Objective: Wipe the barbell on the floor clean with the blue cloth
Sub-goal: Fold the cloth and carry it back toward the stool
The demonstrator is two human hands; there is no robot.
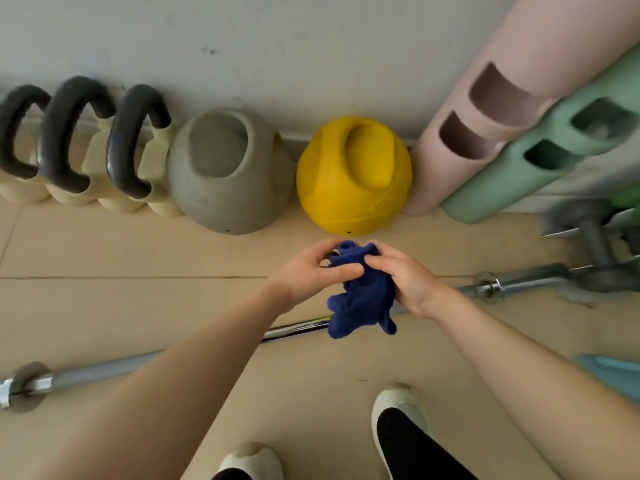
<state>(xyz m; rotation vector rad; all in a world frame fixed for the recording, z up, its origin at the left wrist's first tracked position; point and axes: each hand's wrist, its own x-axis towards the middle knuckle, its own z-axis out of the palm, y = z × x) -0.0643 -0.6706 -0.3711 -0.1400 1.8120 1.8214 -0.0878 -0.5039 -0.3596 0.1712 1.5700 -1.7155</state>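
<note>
A chrome barbell (pixel 104 370) lies on the tiled floor, running from the lower left up to the right; my arms and the cloth hide its middle. A crumpled blue cloth (pixel 362 299) hangs in the air above the bar. My left hand (pixel 311 270) pinches the cloth's upper part with thumb and fingers. My right hand (pixel 405 277) grips the cloth from the right side, fingers curled round it. Both hands are raised above the bar and do not touch it.
Along the wall stand three beige kettlebells with black handles (pixel 128 150), a grey kettlebell (pixel 228 174) and a yellow one (pixel 353 174). Pink (pixel 485 109) and green (pixel 540 157) foam rollers lean at the right. A dumbbell (pixel 599 244) lies far right. My shoes (pixel 398 410) stand near the bottom edge.
</note>
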